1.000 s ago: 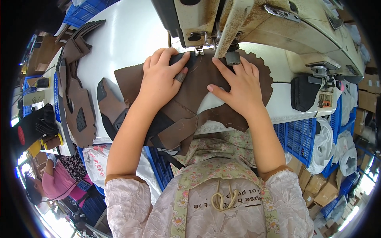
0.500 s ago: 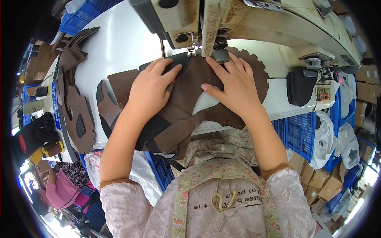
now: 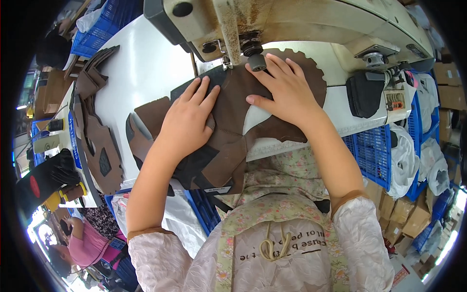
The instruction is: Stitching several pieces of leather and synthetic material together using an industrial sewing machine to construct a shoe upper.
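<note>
While the left hand [image 3: 187, 121] and right hand [image 3: 287, 95] press down, both spread-fingered, on the brown panels [image 3: 228, 104] mid-frame, uneven pressure might just skew the work at the presser foot [image 3: 226, 62], upper centre!

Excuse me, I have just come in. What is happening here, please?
At a sewing machine, a person's left hand and right hand lie on a brown and black workpiece. Part of the workpiece reaches the presser foot. More brown pieces lie stacked on the white table, to the left.
</note>
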The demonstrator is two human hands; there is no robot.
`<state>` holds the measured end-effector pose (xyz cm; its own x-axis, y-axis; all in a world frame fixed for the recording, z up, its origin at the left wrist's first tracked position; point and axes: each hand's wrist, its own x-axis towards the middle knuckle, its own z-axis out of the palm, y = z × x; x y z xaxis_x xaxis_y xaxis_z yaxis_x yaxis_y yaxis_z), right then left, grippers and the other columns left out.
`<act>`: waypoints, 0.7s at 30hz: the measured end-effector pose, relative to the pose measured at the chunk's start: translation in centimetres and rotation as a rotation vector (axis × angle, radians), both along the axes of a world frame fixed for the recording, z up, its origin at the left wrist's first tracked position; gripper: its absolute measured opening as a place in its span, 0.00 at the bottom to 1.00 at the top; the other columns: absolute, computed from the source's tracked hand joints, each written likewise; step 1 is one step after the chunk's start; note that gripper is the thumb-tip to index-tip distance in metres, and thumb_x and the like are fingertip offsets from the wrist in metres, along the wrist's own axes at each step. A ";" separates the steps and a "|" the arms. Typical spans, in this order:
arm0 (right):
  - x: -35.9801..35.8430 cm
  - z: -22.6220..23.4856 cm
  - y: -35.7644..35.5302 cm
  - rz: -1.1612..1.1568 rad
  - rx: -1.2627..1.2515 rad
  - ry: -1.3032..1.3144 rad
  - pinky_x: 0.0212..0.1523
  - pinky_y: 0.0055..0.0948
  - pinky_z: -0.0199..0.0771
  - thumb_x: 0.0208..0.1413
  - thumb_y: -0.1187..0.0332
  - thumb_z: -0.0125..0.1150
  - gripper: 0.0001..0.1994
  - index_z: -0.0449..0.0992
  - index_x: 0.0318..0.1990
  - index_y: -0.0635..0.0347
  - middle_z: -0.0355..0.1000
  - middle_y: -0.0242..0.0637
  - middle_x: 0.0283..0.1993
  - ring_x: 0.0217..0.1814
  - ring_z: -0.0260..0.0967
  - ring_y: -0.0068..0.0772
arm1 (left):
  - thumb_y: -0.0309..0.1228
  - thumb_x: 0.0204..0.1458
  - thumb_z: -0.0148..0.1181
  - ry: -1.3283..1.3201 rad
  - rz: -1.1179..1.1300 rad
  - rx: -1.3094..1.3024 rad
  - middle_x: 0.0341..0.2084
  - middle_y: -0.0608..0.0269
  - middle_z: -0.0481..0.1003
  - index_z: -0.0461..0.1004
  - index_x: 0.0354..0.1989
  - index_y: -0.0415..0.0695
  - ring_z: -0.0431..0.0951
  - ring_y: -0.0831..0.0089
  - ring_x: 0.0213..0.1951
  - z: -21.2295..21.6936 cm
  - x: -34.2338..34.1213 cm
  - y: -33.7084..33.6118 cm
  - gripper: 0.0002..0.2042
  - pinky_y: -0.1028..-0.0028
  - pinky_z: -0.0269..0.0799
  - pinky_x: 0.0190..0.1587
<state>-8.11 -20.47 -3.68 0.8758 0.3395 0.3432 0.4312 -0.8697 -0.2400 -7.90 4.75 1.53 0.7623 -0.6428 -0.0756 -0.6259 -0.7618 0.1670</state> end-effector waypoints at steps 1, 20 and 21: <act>0.2 -0.1 -0.1 0.015 0.008 -0.003 0.68 0.50 0.51 0.51 0.42 0.60 0.31 0.71 0.60 0.48 0.63 0.37 0.66 0.71 0.55 0.40 | 0.21 0.37 0.56 -0.004 -0.006 0.002 0.66 0.46 0.58 0.62 0.64 0.39 0.57 0.52 0.68 0.2 0.0 -0.1 0.36 0.60 0.61 0.64; 2.1 -0.3 -1.3 0.093 0.001 0.012 0.69 0.55 0.48 0.52 0.48 0.62 0.29 0.70 0.61 0.46 0.61 0.34 0.67 0.72 0.52 0.37 | 0.16 0.45 0.51 -0.138 -0.038 0.140 0.64 0.42 0.59 0.63 0.63 0.36 0.60 0.51 0.66 -1.4 -0.6 -0.9 0.30 0.63 0.66 0.61; 2.2 -0.3 -1.4 0.095 0.003 0.009 0.69 0.55 0.48 0.52 0.48 0.62 0.29 0.70 0.61 0.46 0.61 0.34 0.67 0.72 0.52 0.37 | 0.17 0.46 0.49 -0.151 -0.010 0.143 0.64 0.41 0.59 0.63 0.63 0.36 0.61 0.51 0.65 -1.6 -0.7 -1.2 0.29 0.63 0.66 0.61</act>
